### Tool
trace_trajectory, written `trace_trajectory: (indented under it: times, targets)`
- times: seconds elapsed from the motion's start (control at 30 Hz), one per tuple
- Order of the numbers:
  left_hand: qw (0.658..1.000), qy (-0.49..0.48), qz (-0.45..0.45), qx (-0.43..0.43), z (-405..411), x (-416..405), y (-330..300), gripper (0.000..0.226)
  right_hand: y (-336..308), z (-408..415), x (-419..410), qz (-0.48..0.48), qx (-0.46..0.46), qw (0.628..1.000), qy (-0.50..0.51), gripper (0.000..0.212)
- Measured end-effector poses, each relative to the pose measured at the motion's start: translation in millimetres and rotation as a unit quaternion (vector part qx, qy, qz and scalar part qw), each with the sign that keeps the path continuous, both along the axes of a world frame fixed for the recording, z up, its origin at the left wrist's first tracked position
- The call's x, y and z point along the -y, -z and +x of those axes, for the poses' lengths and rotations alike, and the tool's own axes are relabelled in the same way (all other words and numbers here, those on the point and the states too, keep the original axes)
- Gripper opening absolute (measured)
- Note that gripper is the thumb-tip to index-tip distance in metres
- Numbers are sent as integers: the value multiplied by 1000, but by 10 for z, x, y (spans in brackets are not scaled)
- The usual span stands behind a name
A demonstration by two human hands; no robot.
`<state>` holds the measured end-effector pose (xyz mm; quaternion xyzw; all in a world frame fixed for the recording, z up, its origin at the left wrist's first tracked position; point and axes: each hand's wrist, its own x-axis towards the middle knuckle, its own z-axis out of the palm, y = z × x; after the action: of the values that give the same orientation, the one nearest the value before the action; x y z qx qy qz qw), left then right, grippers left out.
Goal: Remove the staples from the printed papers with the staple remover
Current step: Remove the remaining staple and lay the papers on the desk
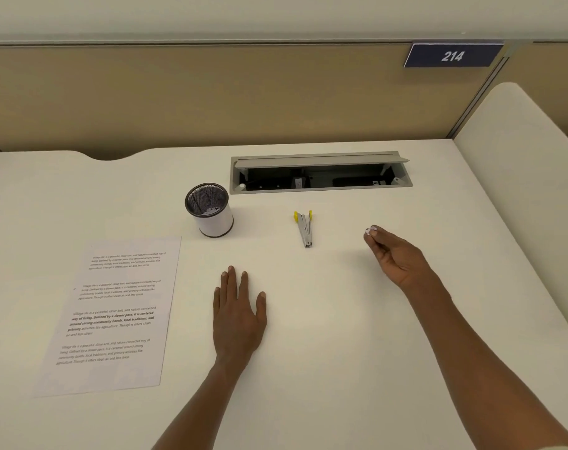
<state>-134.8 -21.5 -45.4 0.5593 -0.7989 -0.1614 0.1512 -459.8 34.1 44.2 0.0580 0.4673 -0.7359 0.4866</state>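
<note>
A person is sitting at a white desk (357,319), the printed papers (113,316) lying near its left edge, apart from both hands, any staple in them too small to make out. The left hand (238,316) is resting flat and open mid-desk while the right hand (396,258) is hovering with fingertips (370,231) pinched together, whether on something I cannot tell. The staple remover (305,227) is lying untouched toward the back edge, beside a mesh pen cup (211,211), suggesting pulling is yet to begin
</note>
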Motion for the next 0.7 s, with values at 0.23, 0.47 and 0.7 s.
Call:
trace_trajectory:
  times: [0.23, 0.47, 0.7]
  targets:
    - [1000, 1, -7, -2, -12, 3, -25, 64, -359, 651, 611, -35, -1, 995, -97, 10]
    - [1000, 0, -11, 5, -4, -2, -7, 62, -685, 1270, 1457, -71, -29, 973, -217, 10]
    - [1000, -1, -8, 6, -8, 2, -16, 62, -776, 1648, 2118, -18, -183, 935, -304, 9]
